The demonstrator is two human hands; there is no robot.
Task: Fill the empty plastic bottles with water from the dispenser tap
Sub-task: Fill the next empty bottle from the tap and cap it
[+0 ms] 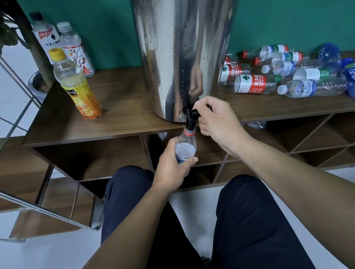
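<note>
- My left hand (173, 164) is gripping the bottle (186, 149) upright — mouth directly under the tap (190, 117).
- My right hand (215, 116), fingers curled, is pinching the tap's lever — nearer it.

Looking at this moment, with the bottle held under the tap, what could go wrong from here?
1. The bottle hangs in the air under the black tap, carried only by the left hand. If it drifts, water would probably fall on the floor or the person's legs.
2. The right hand holds the tap lever. Released too late, the narrow neck may overflow.
3. The empty bottles lie loose on their sides on the shelf; a bump might roll them off.
</note>
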